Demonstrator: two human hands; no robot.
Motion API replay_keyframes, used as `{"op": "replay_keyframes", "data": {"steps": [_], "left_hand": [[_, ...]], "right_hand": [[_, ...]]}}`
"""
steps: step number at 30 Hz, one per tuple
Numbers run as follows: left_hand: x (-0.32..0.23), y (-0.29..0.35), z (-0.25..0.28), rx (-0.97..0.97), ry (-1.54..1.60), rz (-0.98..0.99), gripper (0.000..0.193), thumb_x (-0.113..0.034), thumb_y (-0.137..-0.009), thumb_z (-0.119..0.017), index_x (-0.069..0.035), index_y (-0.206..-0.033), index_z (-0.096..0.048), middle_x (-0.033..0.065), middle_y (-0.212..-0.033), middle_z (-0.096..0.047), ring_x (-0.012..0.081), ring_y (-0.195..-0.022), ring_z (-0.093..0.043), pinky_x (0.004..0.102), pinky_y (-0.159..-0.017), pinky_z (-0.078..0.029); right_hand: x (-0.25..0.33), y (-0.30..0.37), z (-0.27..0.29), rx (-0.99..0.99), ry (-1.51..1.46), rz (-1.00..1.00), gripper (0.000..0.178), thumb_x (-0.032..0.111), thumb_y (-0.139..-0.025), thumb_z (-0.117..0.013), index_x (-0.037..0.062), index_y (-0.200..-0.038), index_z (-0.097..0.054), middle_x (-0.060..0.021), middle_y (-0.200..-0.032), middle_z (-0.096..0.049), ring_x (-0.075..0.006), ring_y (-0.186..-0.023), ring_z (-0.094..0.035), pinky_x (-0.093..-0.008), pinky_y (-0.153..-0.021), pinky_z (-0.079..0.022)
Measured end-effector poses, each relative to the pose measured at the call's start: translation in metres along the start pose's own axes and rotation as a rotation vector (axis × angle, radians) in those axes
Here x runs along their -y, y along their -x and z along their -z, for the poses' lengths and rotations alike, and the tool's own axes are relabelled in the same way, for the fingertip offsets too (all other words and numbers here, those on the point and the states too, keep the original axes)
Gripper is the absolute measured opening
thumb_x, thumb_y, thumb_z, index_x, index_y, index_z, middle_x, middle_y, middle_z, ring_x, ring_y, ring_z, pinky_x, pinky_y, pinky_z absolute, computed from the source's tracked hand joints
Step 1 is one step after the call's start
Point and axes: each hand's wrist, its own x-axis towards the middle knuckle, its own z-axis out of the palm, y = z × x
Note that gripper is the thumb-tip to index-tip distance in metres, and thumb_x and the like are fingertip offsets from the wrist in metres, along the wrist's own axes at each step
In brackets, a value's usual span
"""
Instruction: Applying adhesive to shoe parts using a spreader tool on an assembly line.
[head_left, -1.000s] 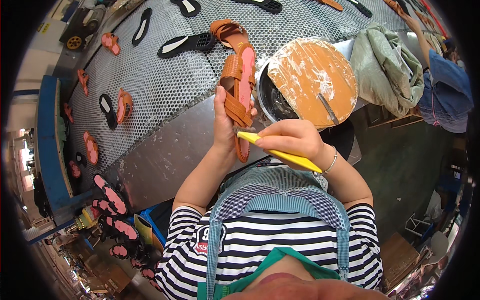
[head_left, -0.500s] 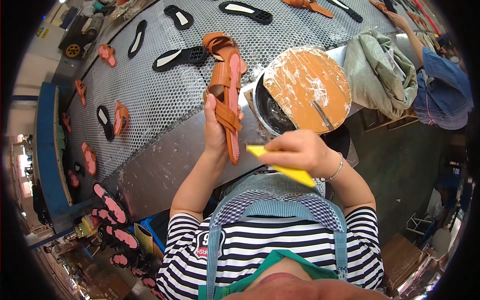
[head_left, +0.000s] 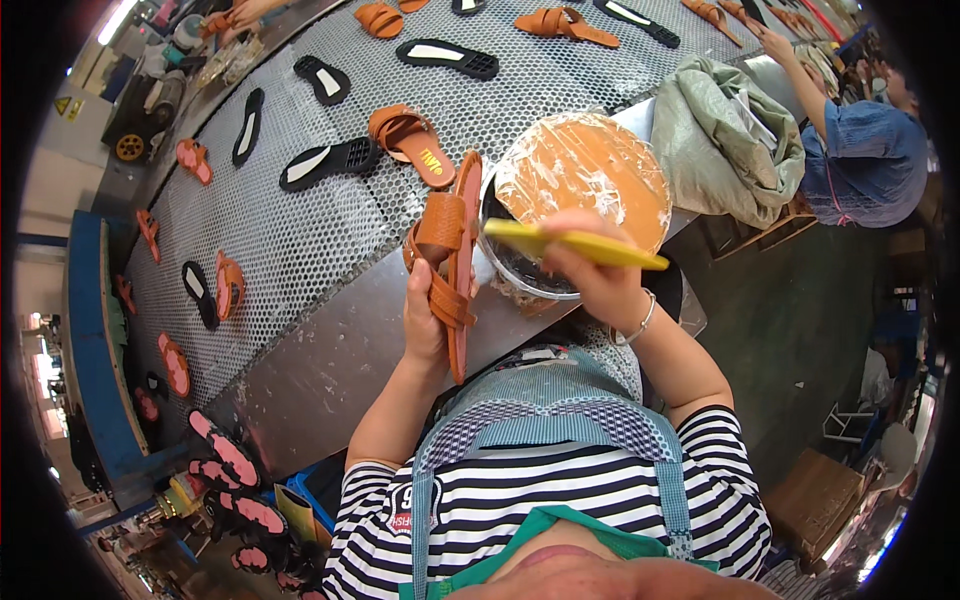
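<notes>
My left hand (head_left: pixel 426 318) is closed round the strap end of a tan sandal (head_left: pixel 441 218) with woven-look straps. It holds the sandal upright, nearly edge-on, its straps facing left and a strip of pink on the sole side. My right hand (head_left: pixel 608 290) grips a flat yellow tool (head_left: pixel 515 238) and is smeared by motion; the tool's exact kind cannot be made out. That hand is over the near side of a round pail (head_left: pixel 484 195) with a dark inside. An orange-tan board (head_left: pixel 600 160), streaked with white residue, partly covers the pail.
Another tan sandal (head_left: pixel 408 140) lies beyond my left hand, among black soles (head_left: pixel 330 163) on the perforated metal table (head_left: pixel 300 235). A grey-green cloth bundle (head_left: pixel 725 145) sits right of the pail. Another person in blue (head_left: pixel 865 165) works at far right. Pink-topped soles (head_left: pixel 225 450) hang at lower left.
The held sandal has come nearer to me and turned more edge-on. My right hand has risen to the pail with the yellow tool, now lying more level. The whole view has shifted slightly.
</notes>
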Motion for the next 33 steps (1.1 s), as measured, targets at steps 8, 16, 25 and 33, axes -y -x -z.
{"op": "replay_keyframes", "data": {"steps": [8,16,25,33], "left_hand": [[0.003,0.013,-0.003,0.110,-0.170,0.045,0.060,-0.052,-0.093,-0.045,0.001,-0.121,-0.050,0.0079,-0.090,-0.058,0.0131,-0.079,-0.056,0.0259,-0.067,-0.047],[0.004,0.008,-0.010,0.055,-0.248,0.104,0.063,-0.054,-0.093,-0.043,0.001,-0.123,-0.049,0.0078,-0.086,-0.059,0.0138,-0.073,-0.057,0.0261,-0.060,-0.047],[-0.043,-0.009,0.032,0.431,0.018,0.253,0.070,-0.042,-0.092,-0.049,0.005,-0.141,-0.035,0.0322,-0.132,-0.048,0.0313,-0.100,-0.063,0.0353,-0.080,-0.053],[-0.045,-0.019,0.087,0.066,-0.145,-0.089,0.023,-0.016,-0.099,-0.051,0.001,-0.108,-0.063,0.0022,-0.082,-0.059,0.0080,-0.067,-0.047,0.0220,-0.061,-0.037]], "right_hand": [[-0.025,-0.015,0.023,-0.401,-0.277,-0.431,0.026,0.014,-0.093,-0.062,0.0035,-0.117,-0.060,-0.0045,-0.087,-0.065,-0.0082,-0.065,-0.061,-0.0222,-0.058,-0.051],[-0.014,0.002,0.026,-0.103,-0.357,-0.482,0.025,0.010,-0.093,-0.061,0.0037,-0.117,-0.060,-0.0059,-0.094,-0.065,-0.0096,-0.065,-0.061,-0.0229,-0.059,-0.052],[-0.013,0.008,0.055,-0.211,-0.216,-0.527,0.024,0.013,-0.092,-0.063,0.0041,-0.115,-0.063,-0.0022,-0.090,-0.066,-0.0046,-0.062,-0.056,-0.0191,-0.056,-0.048],[-0.013,0.019,0.055,0.047,-0.029,-0.584,0.024,0.010,-0.091,-0.063,0.0034,-0.114,-0.062,-0.0019,-0.095,-0.065,-0.0072,-0.075,-0.059,-0.0212,-0.065,-0.049]]}}
